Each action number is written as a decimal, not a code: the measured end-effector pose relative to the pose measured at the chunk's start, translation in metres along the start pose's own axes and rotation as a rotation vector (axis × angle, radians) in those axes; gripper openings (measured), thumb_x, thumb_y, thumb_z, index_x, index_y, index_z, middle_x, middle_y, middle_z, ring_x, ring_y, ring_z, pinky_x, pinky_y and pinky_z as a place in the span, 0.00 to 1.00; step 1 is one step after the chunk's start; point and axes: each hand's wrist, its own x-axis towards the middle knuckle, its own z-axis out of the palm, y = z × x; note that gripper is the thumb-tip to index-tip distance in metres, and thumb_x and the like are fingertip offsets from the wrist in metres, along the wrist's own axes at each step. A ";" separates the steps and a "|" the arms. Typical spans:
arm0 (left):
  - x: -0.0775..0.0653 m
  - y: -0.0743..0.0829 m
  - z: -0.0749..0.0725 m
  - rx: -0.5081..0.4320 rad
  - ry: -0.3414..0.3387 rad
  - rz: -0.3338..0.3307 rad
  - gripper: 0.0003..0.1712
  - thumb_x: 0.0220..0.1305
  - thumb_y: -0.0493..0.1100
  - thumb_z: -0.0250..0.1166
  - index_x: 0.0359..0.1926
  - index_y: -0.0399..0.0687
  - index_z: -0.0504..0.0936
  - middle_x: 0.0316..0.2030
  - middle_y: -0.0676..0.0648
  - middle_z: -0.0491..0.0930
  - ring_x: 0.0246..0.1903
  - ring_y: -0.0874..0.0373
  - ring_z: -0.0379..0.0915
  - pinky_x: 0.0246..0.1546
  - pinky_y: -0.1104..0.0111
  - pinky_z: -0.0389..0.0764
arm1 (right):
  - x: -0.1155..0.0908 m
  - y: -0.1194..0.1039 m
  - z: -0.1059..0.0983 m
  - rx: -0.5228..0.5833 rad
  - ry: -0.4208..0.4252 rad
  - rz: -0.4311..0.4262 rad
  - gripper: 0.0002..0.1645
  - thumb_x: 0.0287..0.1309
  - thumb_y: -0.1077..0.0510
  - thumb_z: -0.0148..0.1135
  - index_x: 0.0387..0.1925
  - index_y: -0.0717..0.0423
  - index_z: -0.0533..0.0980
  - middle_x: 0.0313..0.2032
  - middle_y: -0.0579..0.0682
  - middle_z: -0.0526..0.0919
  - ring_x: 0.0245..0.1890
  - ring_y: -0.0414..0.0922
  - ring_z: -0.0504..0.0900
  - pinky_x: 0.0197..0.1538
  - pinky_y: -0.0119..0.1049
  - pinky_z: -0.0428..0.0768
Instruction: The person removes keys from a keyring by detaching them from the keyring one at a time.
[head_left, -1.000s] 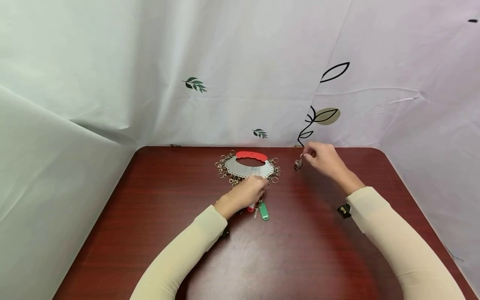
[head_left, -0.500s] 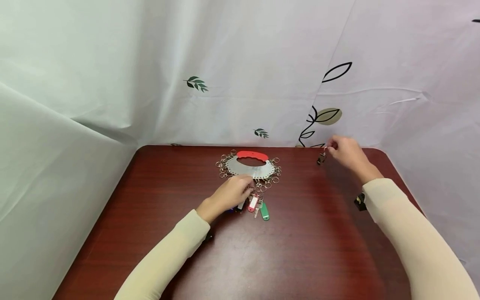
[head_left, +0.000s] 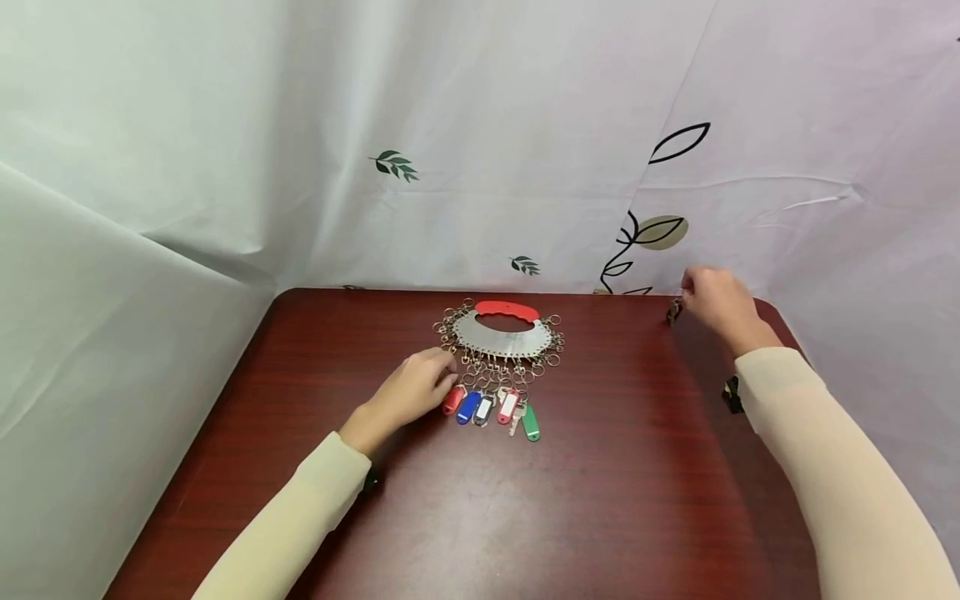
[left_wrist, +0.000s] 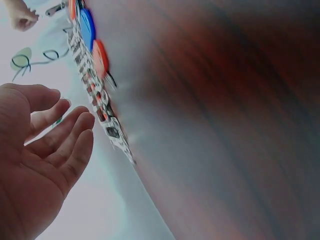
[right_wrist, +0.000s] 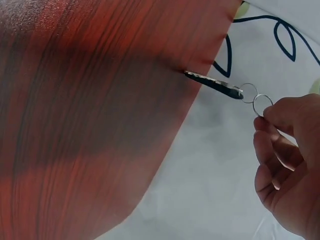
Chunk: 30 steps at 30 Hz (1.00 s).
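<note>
My right hand point(head_left: 720, 304), at the far right of the table, pinches a key ring point(right_wrist: 254, 101) between thumb and finger. From it hangs a dark, slim key or tag point(right_wrist: 215, 85); its exact kind is hard to tell. My left hand point(head_left: 408, 387) holds nothing, its fingers loosely bent beside a red key tag point(head_left: 453, 400). In the left wrist view the palm of that left hand point(left_wrist: 45, 155) faces the camera. A silver key-holder plate point(head_left: 498, 340) with a red handle point(head_left: 507, 310) lies flat at the back, edged with small clips and rings.
Along the plate's front lie a blue tag point(head_left: 468, 407), a black tag point(head_left: 483, 410), a pinkish-red tag point(head_left: 507, 407) and a green tag point(head_left: 531, 423). A key point(head_left: 514, 421) sits by the green one. White cloth point(head_left: 465, 167) hangs behind the dark red table point(head_left: 570, 517).
My right hand has carried the key ring rightward, away from the plate. My left hand has moved left off the hanging rings, uncovering the red, blue and black tags.
</note>
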 end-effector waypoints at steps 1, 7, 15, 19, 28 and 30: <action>-0.002 -0.002 -0.002 0.008 0.006 -0.005 0.02 0.66 0.37 0.67 0.36 0.46 0.82 0.33 0.50 0.81 0.34 0.57 0.77 0.39 0.61 0.82 | 0.001 0.000 0.001 -0.007 0.002 -0.002 0.09 0.62 0.65 0.57 0.39 0.67 0.79 0.37 0.67 0.84 0.38 0.66 0.82 0.41 0.64 0.78; -0.015 -0.014 -0.015 0.035 0.033 -0.056 0.02 0.67 0.38 0.67 0.38 0.44 0.82 0.35 0.47 0.82 0.35 0.52 0.78 0.41 0.57 0.82 | 0.006 -0.005 0.007 0.001 -0.017 -0.005 0.09 0.63 0.63 0.59 0.39 0.67 0.80 0.35 0.64 0.85 0.37 0.64 0.82 0.42 0.61 0.78; -0.022 -0.023 -0.020 0.056 0.018 -0.077 0.04 0.67 0.38 0.67 0.40 0.42 0.83 0.37 0.46 0.83 0.41 0.49 0.80 0.46 0.54 0.82 | 0.009 -0.017 0.023 0.046 -0.100 0.019 0.08 0.64 0.62 0.59 0.37 0.66 0.77 0.32 0.63 0.83 0.33 0.59 0.79 0.38 0.56 0.78; -0.025 -0.026 -0.020 0.093 0.031 -0.079 0.08 0.67 0.40 0.68 0.43 0.40 0.83 0.42 0.43 0.84 0.46 0.46 0.79 0.52 0.52 0.81 | 0.010 -0.026 0.034 0.071 -0.112 0.041 0.06 0.64 0.62 0.59 0.34 0.63 0.76 0.30 0.60 0.81 0.32 0.57 0.77 0.36 0.52 0.77; -0.028 -0.027 -0.023 0.161 0.021 -0.048 0.18 0.68 0.46 0.68 0.52 0.37 0.83 0.49 0.39 0.84 0.52 0.42 0.77 0.57 0.48 0.79 | 0.010 -0.041 0.057 0.106 -0.159 0.077 0.08 0.65 0.60 0.60 0.34 0.62 0.75 0.32 0.59 0.80 0.35 0.57 0.78 0.41 0.53 0.78; -0.028 -0.027 -0.024 0.168 0.015 -0.042 0.18 0.68 0.46 0.68 0.52 0.37 0.83 0.49 0.39 0.84 0.52 0.42 0.77 0.56 0.48 0.79 | 0.010 -0.042 0.061 0.106 -0.163 0.076 0.07 0.66 0.60 0.60 0.34 0.61 0.75 0.32 0.58 0.80 0.33 0.56 0.78 0.39 0.52 0.77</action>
